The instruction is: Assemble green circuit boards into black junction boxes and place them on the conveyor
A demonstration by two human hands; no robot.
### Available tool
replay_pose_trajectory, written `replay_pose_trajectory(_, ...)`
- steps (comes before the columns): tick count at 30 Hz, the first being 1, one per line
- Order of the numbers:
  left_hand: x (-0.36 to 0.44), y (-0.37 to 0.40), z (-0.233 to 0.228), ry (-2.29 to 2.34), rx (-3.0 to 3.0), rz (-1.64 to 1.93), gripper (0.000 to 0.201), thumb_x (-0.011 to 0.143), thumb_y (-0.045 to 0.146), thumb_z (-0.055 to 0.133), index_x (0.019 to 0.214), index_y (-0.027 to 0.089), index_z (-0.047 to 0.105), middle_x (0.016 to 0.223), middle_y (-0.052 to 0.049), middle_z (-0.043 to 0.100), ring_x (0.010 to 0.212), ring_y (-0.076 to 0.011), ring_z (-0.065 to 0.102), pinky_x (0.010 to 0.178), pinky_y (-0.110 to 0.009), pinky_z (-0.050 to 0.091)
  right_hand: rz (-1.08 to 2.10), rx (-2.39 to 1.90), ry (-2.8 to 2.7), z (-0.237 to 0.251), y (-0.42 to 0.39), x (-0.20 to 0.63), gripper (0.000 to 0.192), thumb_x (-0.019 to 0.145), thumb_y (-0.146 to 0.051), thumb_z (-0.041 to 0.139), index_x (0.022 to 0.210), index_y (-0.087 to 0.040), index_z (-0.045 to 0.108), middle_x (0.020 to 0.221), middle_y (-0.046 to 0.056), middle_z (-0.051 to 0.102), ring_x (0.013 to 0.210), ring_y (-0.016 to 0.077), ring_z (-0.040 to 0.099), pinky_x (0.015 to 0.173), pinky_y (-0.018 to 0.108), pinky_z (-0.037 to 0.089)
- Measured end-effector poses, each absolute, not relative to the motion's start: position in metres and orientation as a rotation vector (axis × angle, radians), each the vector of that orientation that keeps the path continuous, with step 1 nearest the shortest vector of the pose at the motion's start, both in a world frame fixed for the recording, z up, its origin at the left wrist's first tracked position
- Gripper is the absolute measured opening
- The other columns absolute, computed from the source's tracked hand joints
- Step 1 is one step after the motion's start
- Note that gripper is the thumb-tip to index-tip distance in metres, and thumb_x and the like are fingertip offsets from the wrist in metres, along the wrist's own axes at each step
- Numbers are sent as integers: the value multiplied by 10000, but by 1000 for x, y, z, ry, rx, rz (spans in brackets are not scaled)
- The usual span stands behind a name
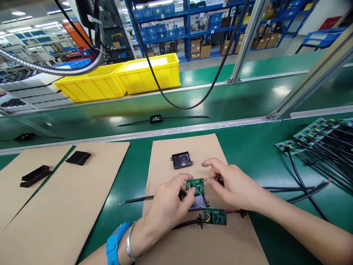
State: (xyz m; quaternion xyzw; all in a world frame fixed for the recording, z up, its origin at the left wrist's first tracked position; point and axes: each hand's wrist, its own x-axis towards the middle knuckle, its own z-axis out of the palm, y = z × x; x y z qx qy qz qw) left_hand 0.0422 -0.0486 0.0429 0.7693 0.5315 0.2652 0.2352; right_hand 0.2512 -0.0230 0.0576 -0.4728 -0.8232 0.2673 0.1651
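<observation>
Unlabelled, the green circuit board (195,185) sits pinched between both hands.

Blue shelving (193,25); green bench (248,147)

Bare brown cardboard sheet (193,243) lies open in front of and behind the two hands, broken only by a black plastic shell (181,160) toward the far edge and a second green circuit board (215,216) with its cable near the front. To the right, green bench top (253,147) is free, until loose black cables (303,187) and a heap of wired boards (317,136) block it. To the left, more cardboard (68,206) holds small black parts (78,157), with wide gaps between them.
</observation>
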Motion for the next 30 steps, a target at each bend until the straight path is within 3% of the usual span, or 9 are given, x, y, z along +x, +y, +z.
replay_pose_trajectory(3, 45, -47, 44, 1529, 2136, 645, 110, 827, 235, 531, 912, 182, 577, 627, 41, 546, 515, -117, 502, 513, -238, 389, 233, -1305, -2546, 58, -34, 229, 315, 818, -89, 455, 1123, -138, 518, 793, 71, 629, 708, 199, 570, 571, 296, 358)
replay_pose_trajectory(5, 43, -45, 46, 1541, 2081, 567, 59, 817, 218, 534, 859, 185, 559, 625, 41, 537, 541, -123, 516, 523, -237, 393, 71, -1180, -2696, 59, -39, 219, 310, 783, -79, 481, 1079, -144, 543, 789, 75, 609, 699, 209, 547, 543, 305, 309)
replay_pose_trajectory(10, 24, -46, 46, 1385, 1958, 405, 190, 871, 224, 495, 1041, 198, 575, 695, 37, 572, 638, -138, 578, 645, -263, 466, 294, -992, -2854, 50, -34, 225, 157, 852, -135, 506, 985, -204, 553, 810, 28, 604, 714, 168, 529, 547, 286, 272)
replay_pose_trajectory(13, 16, -49, 45, 1314, 2007, 303, 366, 824, 272, 597, 1177, 201, 530, 950, -29, 611, 821, -195, 612, 746, -333, 503, 473, -950, -2881, 40, -26, 233, 90, 882, -167, 529, 941, -218, 574, 796, 1, 596, 709, 144, 530, 572, 279, 278)
replay_pose_trajectory(16, 13, -49, 44, 1266, 2034, 207, 478, 762, 277, 682, 1212, 228, 529, 1115, -63, 547, 942, -239, 598, 821, -385, 517, 516, -939, -2906, 37, -18, 235, 76, 892, -192, 543, 895, -236, 604, 792, -15, 557, 644, 123, 494, 544, 282, 237)
replay_pose_trajectory(19, 12, -47, 40, 1215, 2028, 170, 463, 782, 252, 672, 1223, 244, 531, 1108, -54, 536, 941, -233, 605, 841, -398, 527, 529, -865, -2943, 44, -7, 233, 123, 907, -165, 521, 880, -235, 619, 794, -17, 530, 607, 110, 457, 523, 289, 205)
replay_pose_trajectory(25, 11, -47, 31, 1250, 2081, 203, 458, 792, 253, 670, 1230, 236, 534, 1116, -62, 544, 925, -224, 614, 832, -395, 538, 526, -613, -3017, 52, 11, 226, 130, 885, -119, 544, 823, -202, 622, 768, -6, 566, 677, 130, 514, 535, 299, 231)
replay_pose_trajectory(30, 12, -48, 30, 1263, 2060, 217, 522, 783, 213, 665, 1274, 262, 496, 1145, -51, 548, 954, -224, 620, 808, -384, 551, 457, -704, -3001, 43, 2, 223, 103, 893, -149, 548, 881, -199, 637, 827, 17, 609, 664, 149, 548, 519, 299, 249)
